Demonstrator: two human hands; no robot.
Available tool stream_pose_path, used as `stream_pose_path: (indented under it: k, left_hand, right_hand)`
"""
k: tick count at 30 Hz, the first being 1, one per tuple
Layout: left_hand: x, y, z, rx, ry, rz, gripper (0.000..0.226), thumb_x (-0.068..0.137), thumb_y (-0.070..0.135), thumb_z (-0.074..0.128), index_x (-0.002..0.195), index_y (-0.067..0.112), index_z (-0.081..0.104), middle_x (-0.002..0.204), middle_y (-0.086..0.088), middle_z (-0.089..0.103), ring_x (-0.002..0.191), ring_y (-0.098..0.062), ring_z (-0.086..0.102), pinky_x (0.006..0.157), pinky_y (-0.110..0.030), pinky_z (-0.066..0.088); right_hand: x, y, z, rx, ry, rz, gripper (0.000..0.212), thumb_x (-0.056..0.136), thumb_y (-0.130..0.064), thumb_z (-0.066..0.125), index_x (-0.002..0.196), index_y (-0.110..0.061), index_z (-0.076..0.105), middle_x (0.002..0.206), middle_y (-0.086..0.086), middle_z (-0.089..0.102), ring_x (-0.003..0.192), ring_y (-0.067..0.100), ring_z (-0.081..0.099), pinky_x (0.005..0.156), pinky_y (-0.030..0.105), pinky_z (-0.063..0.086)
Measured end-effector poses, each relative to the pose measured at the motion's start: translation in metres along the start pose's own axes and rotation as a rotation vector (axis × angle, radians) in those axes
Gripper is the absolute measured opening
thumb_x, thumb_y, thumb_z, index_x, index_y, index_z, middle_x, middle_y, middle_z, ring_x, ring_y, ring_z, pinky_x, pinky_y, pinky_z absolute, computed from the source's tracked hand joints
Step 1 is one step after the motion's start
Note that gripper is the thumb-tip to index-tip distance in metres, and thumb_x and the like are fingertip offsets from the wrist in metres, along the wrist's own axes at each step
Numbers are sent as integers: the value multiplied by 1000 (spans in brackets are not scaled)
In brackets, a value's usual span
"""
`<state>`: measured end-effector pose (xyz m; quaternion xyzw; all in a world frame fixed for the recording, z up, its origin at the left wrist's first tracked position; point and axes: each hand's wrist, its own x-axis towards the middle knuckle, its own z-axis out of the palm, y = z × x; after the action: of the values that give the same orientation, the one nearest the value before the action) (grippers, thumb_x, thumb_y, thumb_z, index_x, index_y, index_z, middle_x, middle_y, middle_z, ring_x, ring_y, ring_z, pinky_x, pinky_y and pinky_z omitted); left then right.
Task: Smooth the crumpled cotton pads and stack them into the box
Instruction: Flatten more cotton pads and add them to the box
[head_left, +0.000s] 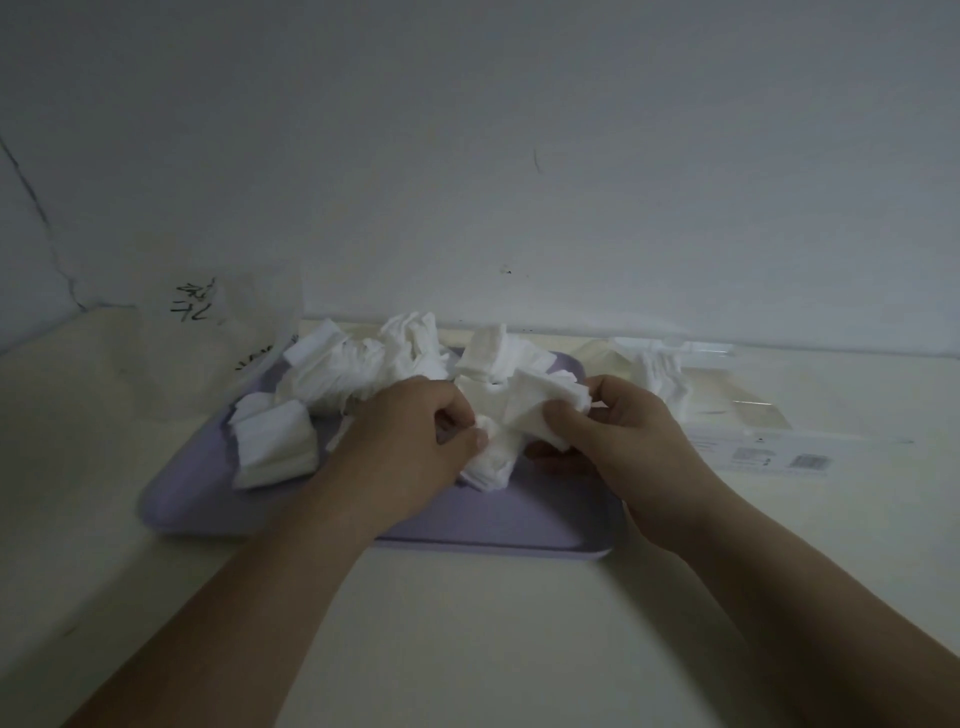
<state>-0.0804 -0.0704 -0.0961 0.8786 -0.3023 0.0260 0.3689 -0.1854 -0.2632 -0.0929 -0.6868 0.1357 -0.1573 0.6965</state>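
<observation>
Lying across a lilac tray (467, 525) with rounded corners and a low rim, a heap of white cotton pads (363, 364) is seen, soft and fibrous in texture, most of them creased, folded or bunched into irregular shapes. A thicker, squarish bundle of pads (272, 444) rests at the tray's left side, with its layered edges showing. The tray is set on a pale, smooth worktop (467, 623) that meets a plain whitish wall (519, 156).

One crumpled pad (540, 410) is held over the middle of the tray between both hands. The left hand (410, 441) is closed on its left end, the fingers curled inward around the cotton. The right hand (623, 431) is pinched on its right end, with the thumb pressed on top of the pad. More loose pads lie directly beneath the two grips.

A clear plastic box (727, 410) is found to the right of the tray, just beyond the right hand, with a few white pads (660, 374) inside it. Its walls are transparent and hard to trace against the worktop; small printed labels on its near side cannot be read. A thin plastic bag (218, 332) with dark handwritten marks stands at the tray's far left corner. The fingertips of both hands are largely hidden by cotton, and the dim light blurs the finer detail.
</observation>
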Motion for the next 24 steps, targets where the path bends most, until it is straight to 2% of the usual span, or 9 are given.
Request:
stream_pose_path:
  k: [4, 6, 9, 12, 18, 24]
  left_hand:
    - [2, -3, 4, -134, -49, -62, 20, 90, 28, 78, 106, 27, 66, 94, 6, 65, 79, -8, 61, 73, -18, 51]
    - [2, -3, 4, -109, -48, -48, 21, 91, 23, 75, 111, 27, 67, 94, 7, 62, 74, -2, 56, 71, -13, 46]
    - [2, 0, 4, -86, 82, 21, 21, 90, 19, 73, 109, 27, 70, 97, 13, 60, 82, 4, 57, 74, -11, 45]
    - [1, 11, 3, -203, 182, 48, 19, 93, 20, 70, 110, 28, 73, 98, 17, 67, 84, 1, 62, 71, -10, 47]
    - [-4, 23, -1, -325, 154, 106, 25, 94, 4, 67, 97, 26, 78, 82, 17, 75, 75, 5, 67, 66, -6, 48]
    - [-4, 26, -1, -433, 159, 22, 24, 93, 4, 66, 96, 24, 77, 81, 9, 75, 72, 2, 68, 65, -9, 50]
  right_hand:
    - [1, -3, 0, 77, -28, 42, 19, 99, -9, 67, 113, 4, 67, 101, 24, 77, 80, 28, 77, 69, 32, 63]
    - [1, -3, -1, 87, -37, 39, 17, 98, -8, 67, 111, 3, 69, 99, 22, 77, 79, 29, 77, 69, 32, 64]
    - [0, -3, -2, 79, -60, 2, 14, 96, -7, 69, 106, 2, 71, 92, 20, 77, 79, 30, 76, 71, 36, 63]
    - [0, -4, -3, 60, -100, -26, 16, 94, -6, 71, 105, 5, 70, 92, 20, 77, 80, 31, 75, 75, 44, 60]
    - [-3, -5, -2, 50, -212, -78, 21, 94, -5, 69, 115, -4, 72, 94, 16, 78, 84, 32, 76, 74, 44, 59]
    - [-2, -4, 0, 121, -179, -96, 29, 95, -3, 67, 124, -3, 69, 95, 19, 77, 77, 32, 75, 70, 38, 63]
